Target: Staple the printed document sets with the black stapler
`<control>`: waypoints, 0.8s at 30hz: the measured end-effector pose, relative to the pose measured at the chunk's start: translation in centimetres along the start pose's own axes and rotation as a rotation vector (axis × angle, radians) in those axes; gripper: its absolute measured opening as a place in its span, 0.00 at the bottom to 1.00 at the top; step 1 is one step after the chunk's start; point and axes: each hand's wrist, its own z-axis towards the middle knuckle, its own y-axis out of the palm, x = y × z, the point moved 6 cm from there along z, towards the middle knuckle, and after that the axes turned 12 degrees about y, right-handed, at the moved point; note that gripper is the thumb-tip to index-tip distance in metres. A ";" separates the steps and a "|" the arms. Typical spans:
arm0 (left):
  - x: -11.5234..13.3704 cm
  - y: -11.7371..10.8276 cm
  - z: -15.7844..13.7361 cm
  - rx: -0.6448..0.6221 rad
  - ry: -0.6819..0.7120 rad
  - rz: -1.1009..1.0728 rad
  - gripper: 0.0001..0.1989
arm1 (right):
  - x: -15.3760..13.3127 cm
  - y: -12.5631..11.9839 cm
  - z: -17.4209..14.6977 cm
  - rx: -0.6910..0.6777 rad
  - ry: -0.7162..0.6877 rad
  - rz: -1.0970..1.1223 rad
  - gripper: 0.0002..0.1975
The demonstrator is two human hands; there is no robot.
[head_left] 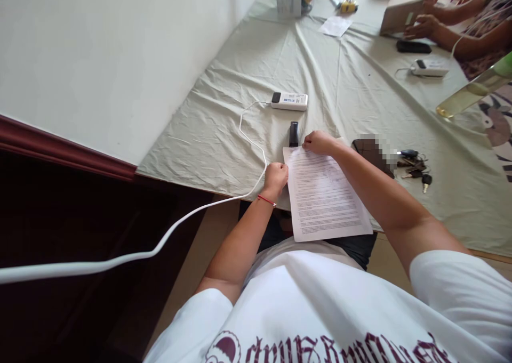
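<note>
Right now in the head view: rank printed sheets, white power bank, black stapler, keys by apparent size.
1. printed sheets, held by both hands
2. white power bank and keys: look alike, not ranked
3. black stapler
The power bank lies farther away, so its rank is unsure.

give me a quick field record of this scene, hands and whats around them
left hand: pinching the left edge of the printed sheets
right hand: on the sheets' top corner, beside the black stapler
surface: table under a creased pale cloth
nearby: white device with white cable; keys
far end: another person's hands at a board
</note>
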 end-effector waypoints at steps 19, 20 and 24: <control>-1.0 0.9 0.3 -0.068 -0.103 -0.085 0.15 | -0.3 -0.1 0.0 0.027 0.048 0.000 0.17; -1.1 0.9 0.3 -0.072 -0.108 -0.093 0.15 | -0.3 -0.1 0.1 0.028 0.055 0.007 0.17; -1.2 1.0 0.4 -0.076 -0.103 -0.104 0.15 | -0.3 0.3 0.4 0.034 0.063 0.007 0.20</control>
